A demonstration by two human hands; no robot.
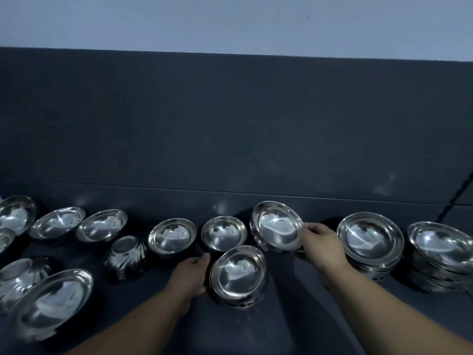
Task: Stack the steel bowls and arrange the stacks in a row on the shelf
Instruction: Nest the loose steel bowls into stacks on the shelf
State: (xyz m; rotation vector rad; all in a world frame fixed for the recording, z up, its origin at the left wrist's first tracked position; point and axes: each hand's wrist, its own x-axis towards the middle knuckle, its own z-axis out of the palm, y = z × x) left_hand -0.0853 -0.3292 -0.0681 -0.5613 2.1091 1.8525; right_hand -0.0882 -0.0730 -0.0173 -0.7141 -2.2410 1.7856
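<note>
A short nest of round, mirror-polished steel bowls [238, 274] sits tilted on the dark, matte shelf [230, 331]; the left hand [190, 272] grips its left wall, thumb up by the rim, fingers curled round the side. Just behind and to the right of that nest, a second nest of shallow, wide-rimmed steel bowls [277, 225] leans toward the camera; the right hand [320, 242] pinches its right rim, thumb on the lip, fingers underneath. Directly behind the nest stands a small, deep, smooth steel bowl [224, 233], upright; left of that a similar round steel bowl [172, 234]. Farther right of the nest, two taller stacks of broad steel bowls [371, 239] [440, 249] stand side by side, thin rims layered. Left of the nest lies an overturned fluted steel bowl [125, 257], flat base up; far left are more single glossy bowls and a large oval-looking shallow steel dish [53, 303].
</note>
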